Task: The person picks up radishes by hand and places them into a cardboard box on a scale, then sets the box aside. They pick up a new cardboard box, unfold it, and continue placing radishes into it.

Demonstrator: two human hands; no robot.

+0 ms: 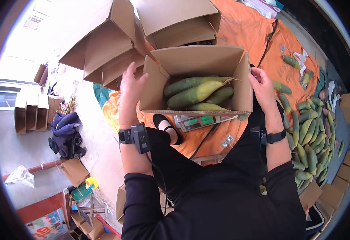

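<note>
An open cardboard box (199, 58) holds several green radishes (195, 94) with pale ends. It rests above a scale (197, 122) with lit green displays. At the box's left side is my left hand (133, 86), its fingers raised and apart near the upper left edge. My right hand (263, 86) is at the right wall, with thumb and fingertips close to the upper right corner; whether they press on the cardboard is hard to tell. Both wrists wear black straps with devices.
Empty cardboard boxes (179, 18) stand beyond the filled one. A large pile of green radishes (311, 136) lies at the right on an orange sheet (239, 30). Dark clothing (66, 132) and more boxes (31, 112) are at the left. A black cable crosses the sheet.
</note>
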